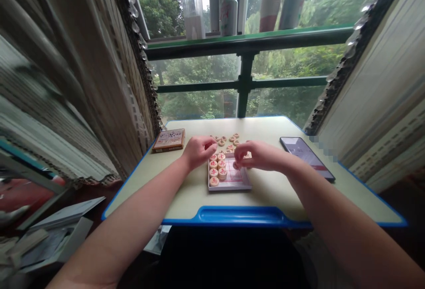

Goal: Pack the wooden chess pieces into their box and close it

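Observation:
A small white board with red lines (236, 181) lies in the middle of a beige table with blue edging (159, 191). Several round wooden game pieces with red marks (217, 169) stand in rows on its left part. More loose pieces (229, 139) lie just behind it. My left hand (198, 150) hovers over the board's far left corner, fingers curled and pinched together. My right hand (257, 155) is at the board's far right corner, fingers pinched over a piece; what each hand holds is hidden.
A wooden box lid (169, 140) lies at the table's left rear. A dark phone (307, 157) lies at the right. Curtains hang on both sides. Cans and cups (229, 14) stand on the window ledge. Papers lie on the floor at left.

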A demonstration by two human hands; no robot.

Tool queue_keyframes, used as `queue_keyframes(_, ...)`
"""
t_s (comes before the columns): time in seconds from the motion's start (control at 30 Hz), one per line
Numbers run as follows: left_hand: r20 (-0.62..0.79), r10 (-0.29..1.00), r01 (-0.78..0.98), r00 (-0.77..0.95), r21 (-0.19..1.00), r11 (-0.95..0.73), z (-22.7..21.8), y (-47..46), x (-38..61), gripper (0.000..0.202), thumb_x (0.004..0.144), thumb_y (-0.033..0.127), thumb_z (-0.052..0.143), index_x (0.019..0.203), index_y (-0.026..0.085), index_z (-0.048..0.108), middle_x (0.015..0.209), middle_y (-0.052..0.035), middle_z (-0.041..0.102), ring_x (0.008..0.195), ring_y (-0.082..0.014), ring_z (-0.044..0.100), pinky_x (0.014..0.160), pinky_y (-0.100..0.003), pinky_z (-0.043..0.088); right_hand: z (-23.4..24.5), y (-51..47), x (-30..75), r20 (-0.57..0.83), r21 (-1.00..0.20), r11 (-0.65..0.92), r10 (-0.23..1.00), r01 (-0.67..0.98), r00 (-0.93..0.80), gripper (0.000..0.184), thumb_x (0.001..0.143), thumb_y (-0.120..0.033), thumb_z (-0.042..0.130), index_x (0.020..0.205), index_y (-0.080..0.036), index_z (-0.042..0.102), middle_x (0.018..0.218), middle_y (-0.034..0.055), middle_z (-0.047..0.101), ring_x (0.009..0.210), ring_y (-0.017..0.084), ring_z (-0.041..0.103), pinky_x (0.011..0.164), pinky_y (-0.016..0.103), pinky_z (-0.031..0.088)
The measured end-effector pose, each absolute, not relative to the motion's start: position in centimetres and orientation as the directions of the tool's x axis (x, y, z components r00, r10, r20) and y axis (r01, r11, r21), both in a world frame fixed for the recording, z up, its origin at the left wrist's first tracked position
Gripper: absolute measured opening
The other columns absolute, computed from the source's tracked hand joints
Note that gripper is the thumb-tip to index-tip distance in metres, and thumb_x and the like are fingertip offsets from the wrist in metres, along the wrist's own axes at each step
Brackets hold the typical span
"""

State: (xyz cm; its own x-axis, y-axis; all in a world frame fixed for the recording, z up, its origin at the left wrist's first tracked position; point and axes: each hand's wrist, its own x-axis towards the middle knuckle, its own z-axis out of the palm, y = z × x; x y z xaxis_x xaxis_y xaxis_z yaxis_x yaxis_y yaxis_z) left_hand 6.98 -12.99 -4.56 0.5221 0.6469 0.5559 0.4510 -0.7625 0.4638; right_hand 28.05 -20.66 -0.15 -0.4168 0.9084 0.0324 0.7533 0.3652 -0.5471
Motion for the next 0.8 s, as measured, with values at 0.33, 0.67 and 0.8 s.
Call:
queue_keyframes(0.33, 0.49, 0.693, 0.613, 0.529, 0.344, -0.711, -5.2, -12.0, 7.2, 0.03, 0.077, 0.026, 0.047, 0.054, 0.015, 0.063, 0.054, -0.0019, 0.062, 0.054, -0.0115, 0.05, 0.056, -0.024, 0.035, -0.9, -21.4, 26.9, -0.026, -0.275, 0.452, 0.879, 0.849, -0.476, 0.015, 0.074, -0.021, 0.063, 0.083, -0.024, 0.076, 0.073, 0.0037, 0.071, 0.071, 0.019, 0.06, 0.064, 0.027, 0.044)
queue_keyframes(0.67, 0.473, 0.716, 0.635, 0.514, 0.352, -0.688, -5.1, -11.8, 6.9, 0.03, 0.076, 0.027, 0.047, 0.057, 0.014, 0.067, 0.052, -0.0016, 0.061, 0.052, -0.0111, 0.048, 0.054, -0.024, 0.034, -0.8, -21.3, 26.6, -0.086, -0.267, 0.435, 0.878, 0.86, -0.471, 0.018, 0.069, -0.032, 0.07, 0.082, -0.021, 0.075, 0.083, 0.0062, 0.07, 0.079, 0.02, 0.059, 0.071, 0.028, 0.043)
queue_keyframes(0.8, 0.425, 0.779, 0.596, 0.461, 0.502, -0.627, -5.2, -11.8, 7.0, 0.031, 0.075, 0.029, 0.046, 0.061, 0.013, 0.069, 0.052, -0.0005, 0.061, 0.053, -0.0114, 0.051, 0.055, -0.023, 0.037, -0.8, -21.2, 26.7, -0.167, -0.353, 0.383, 0.872, 0.854, -0.46, 0.025, 0.073, -0.038, 0.068, 0.091, -0.022, 0.075, 0.084, 0.0042, 0.071, 0.074, 0.018, 0.059, 0.068, 0.028, 0.042)
